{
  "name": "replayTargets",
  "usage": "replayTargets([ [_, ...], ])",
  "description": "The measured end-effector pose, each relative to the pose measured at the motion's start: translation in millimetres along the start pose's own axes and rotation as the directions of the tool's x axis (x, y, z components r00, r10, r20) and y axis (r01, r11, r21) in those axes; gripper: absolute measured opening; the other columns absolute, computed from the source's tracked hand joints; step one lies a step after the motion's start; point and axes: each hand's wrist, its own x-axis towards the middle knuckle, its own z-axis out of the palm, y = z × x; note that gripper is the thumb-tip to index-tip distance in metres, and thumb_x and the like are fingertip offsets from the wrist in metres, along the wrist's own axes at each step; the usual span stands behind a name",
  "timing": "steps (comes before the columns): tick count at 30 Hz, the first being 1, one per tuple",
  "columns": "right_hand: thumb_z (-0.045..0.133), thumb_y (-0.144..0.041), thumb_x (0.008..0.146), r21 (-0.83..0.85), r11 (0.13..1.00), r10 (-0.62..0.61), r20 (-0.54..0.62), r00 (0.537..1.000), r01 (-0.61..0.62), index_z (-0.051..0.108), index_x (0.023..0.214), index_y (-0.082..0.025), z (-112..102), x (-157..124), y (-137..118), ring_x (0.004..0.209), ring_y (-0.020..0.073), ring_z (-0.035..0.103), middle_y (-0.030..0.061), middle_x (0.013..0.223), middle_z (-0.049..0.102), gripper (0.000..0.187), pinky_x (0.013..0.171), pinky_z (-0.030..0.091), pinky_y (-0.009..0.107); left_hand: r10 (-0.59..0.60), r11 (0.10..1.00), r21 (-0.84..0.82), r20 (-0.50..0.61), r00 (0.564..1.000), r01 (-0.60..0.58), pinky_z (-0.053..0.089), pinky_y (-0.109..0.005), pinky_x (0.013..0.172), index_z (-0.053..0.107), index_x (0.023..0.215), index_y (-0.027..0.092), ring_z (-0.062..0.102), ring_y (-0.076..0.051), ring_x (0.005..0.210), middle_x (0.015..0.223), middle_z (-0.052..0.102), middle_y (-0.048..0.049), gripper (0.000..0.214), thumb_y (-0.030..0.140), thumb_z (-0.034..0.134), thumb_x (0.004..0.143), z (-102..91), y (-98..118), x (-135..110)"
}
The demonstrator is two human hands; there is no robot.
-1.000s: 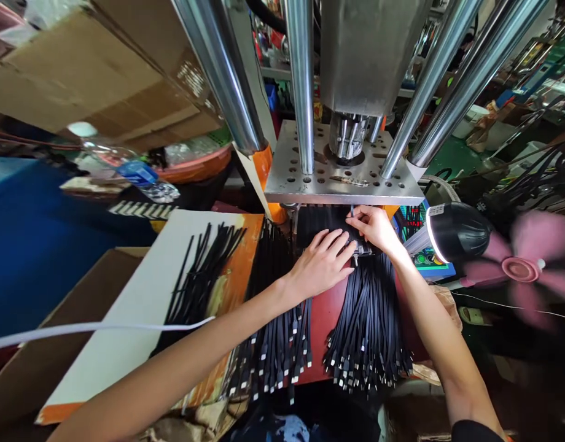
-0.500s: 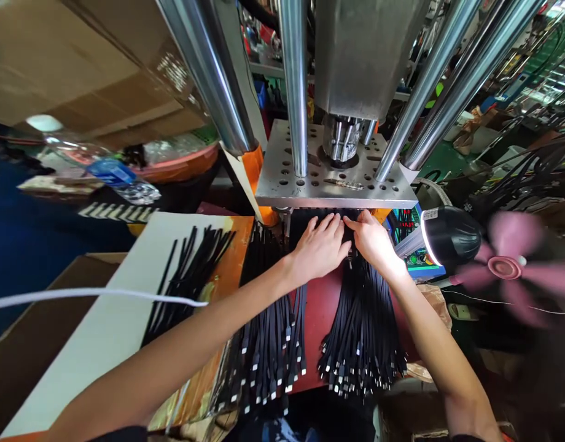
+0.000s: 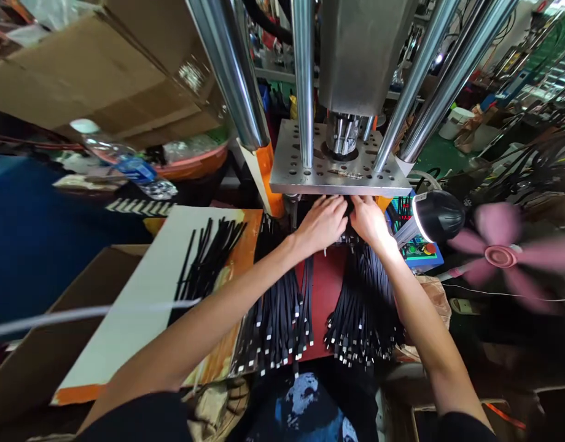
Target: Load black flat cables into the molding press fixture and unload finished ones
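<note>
My left hand (image 3: 323,222) reaches to the front edge of the drilled metal plate (image 3: 338,187) of a press, its fingers bent and held close together over dark tooling. Beside it my right hand (image 3: 369,220) is closed, fingertips down under the plate edge. Whatever the fingertips grip is hidden by the plate and the hands. Below the right hand hangs a thick bunch of black USB cables (image 3: 365,307) with metal plug ends. A second bunch of black cables (image 3: 282,313) lies under my left forearm. Both spread over a red surface (image 3: 326,294).
A white board (image 3: 139,282) at left carries more black cables (image 3: 209,252). Steel columns (image 3: 303,86) rise around the press. At right are a black lamp (image 3: 436,215), a spinning pink fan (image 3: 501,255) and a control panel (image 3: 420,248). A blurred white cord (image 3: 80,313) crosses the left side.
The view has shifted, showing more of my lap. My left hand's fingers, flatter and more spread before, are now bent closer together. Both hands reach in at the plate's edge.
</note>
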Motion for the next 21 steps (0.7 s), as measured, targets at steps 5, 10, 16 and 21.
replayTargets([
  [5,0.051,-0.044,0.109,0.000,0.974,0.229,0.011,0.973,-0.229,0.062,0.122,-0.014,20,-156,7,0.089,0.0277,0.070,0.0151,0.106,0.072,0.034,0.072,0.051,0.035,-0.384,0.920,-0.006,0.192,0.903,0.393,0.057,-0.036,0.078,0.073,0.097,0.019,0.077,-0.026,0.086,0.096,0.079,-0.0100,0.035,0.042,0.050,0.109,0.1,30,-119],
  [10,0.046,-0.037,0.111,-0.070,0.937,0.349,0.151,0.925,-0.342,0.059,0.092,-0.021,48,-215,6,0.085,0.0254,0.069,0.0101,0.093,0.071,0.028,0.067,0.042,0.033,-0.528,0.839,0.116,0.405,0.746,0.531,0.059,-0.038,0.078,0.070,0.115,0.010,0.080,-0.034,0.099,0.110,0.079,-0.0198,0.031,0.030,0.048,0.107,23.6,31,-142],
  [16,0.046,-0.042,0.109,0.193,0.899,0.381,0.103,0.919,-0.394,0.061,0.084,-0.024,44,-213,19,0.076,0.0250,0.068,0.0067,0.084,0.073,0.035,0.066,0.037,0.033,-0.576,0.797,0.079,0.397,0.715,0.599,0.060,-0.043,0.082,0.060,0.128,0.009,0.081,-0.037,0.097,0.105,0.080,-0.0229,0.031,0.028,0.051,0.106,19.6,18,-144],
  [21,0.050,-0.039,0.105,0.258,0.883,0.369,0.137,0.919,-0.393,0.066,0.095,-0.024,40,-222,18,0.079,0.0264,0.072,0.0072,0.087,0.077,0.024,0.068,0.040,0.033,-0.558,0.763,-0.089,0.410,0.722,0.640,0.058,-0.042,0.092,0.057,0.135,0.014,0.080,-0.032,0.103,0.100,0.082,-0.0147,0.035,0.018,0.056,0.101,20.1,2,-152],
])
